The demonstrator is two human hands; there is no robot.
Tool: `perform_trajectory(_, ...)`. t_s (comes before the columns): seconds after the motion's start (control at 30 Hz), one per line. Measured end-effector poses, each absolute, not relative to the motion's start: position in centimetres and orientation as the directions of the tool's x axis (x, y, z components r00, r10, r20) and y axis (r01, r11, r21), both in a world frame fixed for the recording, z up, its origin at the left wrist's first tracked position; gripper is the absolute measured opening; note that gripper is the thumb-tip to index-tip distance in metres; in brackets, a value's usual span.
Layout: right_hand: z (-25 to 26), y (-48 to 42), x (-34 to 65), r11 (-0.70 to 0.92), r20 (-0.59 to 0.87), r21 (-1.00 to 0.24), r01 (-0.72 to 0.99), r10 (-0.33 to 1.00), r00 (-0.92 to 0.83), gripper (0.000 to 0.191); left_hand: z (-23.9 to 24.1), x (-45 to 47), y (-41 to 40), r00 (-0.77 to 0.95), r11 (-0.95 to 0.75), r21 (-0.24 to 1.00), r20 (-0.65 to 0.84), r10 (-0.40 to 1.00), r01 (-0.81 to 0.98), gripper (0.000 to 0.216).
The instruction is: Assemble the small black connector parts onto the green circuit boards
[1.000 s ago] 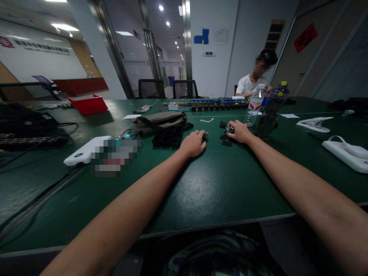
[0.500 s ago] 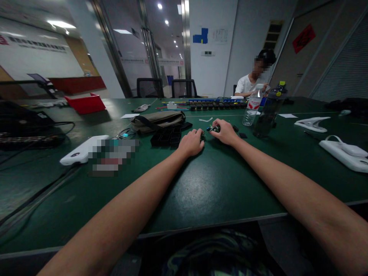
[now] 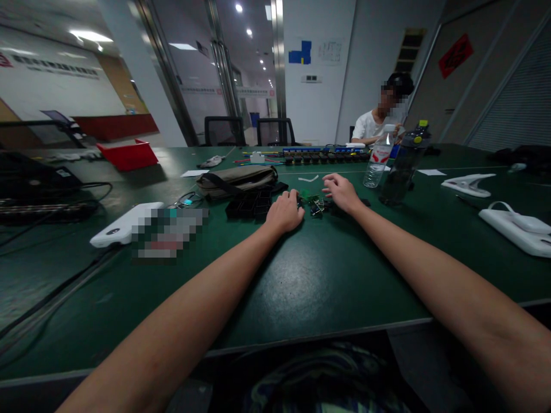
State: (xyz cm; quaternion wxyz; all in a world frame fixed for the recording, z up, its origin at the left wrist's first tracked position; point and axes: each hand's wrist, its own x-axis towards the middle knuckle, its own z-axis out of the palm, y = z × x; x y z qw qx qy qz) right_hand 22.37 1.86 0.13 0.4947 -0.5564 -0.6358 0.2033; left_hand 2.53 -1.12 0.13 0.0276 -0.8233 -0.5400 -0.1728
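The green table (image 3: 293, 281) runs beneath both my forearms. Well to the left of my grip and nearer to me sits a white device (image 3: 123, 226), next to an item (image 3: 172, 238) too blurred to name. Far off to the right is a white case with a handle (image 3: 514, 229).

My left hand (image 3: 284, 212) rests low, fingers curled down and bunched; their tips are hidden, so I cannot tell whether they pinch anything. My right hand (image 3: 340, 192) is loose, fingers parted, with nothing visible between them. In the gap between my hands lie green circuit parts (image 3: 307, 197), just beside my left fingers, and a small dark component with bright metal bits (image 3: 317, 207), on the near side of my right fingers.

Just left of my left hand is a black compartment tray (image 3: 246, 206), with a canvas pouch (image 3: 239, 182) behind it. A white strip (image 3: 309, 179) lies a little beyond my hands. To the right of my right hand stand a clear bottle (image 3: 375, 169) and a dark bottle (image 3: 402, 172). Farther past my grip, a row of black bins (image 3: 329, 159) stretches toward a person in a white shirt (image 3: 368, 126).
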Motion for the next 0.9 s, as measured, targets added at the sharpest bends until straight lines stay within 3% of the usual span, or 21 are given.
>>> perform_trajectory(0.1, 0.4, 2.1, 23.9, 0.226, 0.345, -0.819, 0.527, 0.928, 0.138, 0.022, 0.0, 2.5, -1.0, 0.376, -0.443, 0.172, 0.318, 0.870, 0.880, 0.050)
perform_trajectory(0.2, 0.5, 1.9, 24.9, 0.200, 0.335, -0.733, 0.650, 0.938, 0.090, 0.023, -0.3, 2.3, -0.6, 0.424, -0.499, 0.198, 0.325, 0.845, 0.844, 0.055)
perform_trajectory(0.3, 0.6, 1.6, 25.1, 0.273, 0.349, -0.629, 0.728, 0.936, -0.049, 0.027, -0.6, 2.2, -0.2, 0.485, -0.581, 0.236, 0.362, 0.796, 0.779, 0.060)
perform_trajectory(0.47, 0.6, 1.1, 24.4, 0.348, 0.234, -0.542, 0.765, 0.937, -0.260, 0.037, -1.1, 2.1, 0.3, 0.565, -0.695, 0.277, 0.423, 0.708, 0.663, 0.074)
perform_trajectory(0.7, 0.4, 0.6, 22.7, 0.373, 0.331, -0.486, 0.790, 0.916, -0.229, 0.037, -1.9, 2.0, 1.4, 0.535, -0.688, 0.322, 0.450, 0.716, 0.650, 0.086)
perform_trajectory(0.9, 0.1, 0.2, 21.3, 0.446, 0.361, -0.485, 0.752, 0.885, -0.292, 0.034, -1.5, 2.3, 1.6, 0.493, -0.637, 0.335, 0.423, 0.760, 0.694, 0.083)
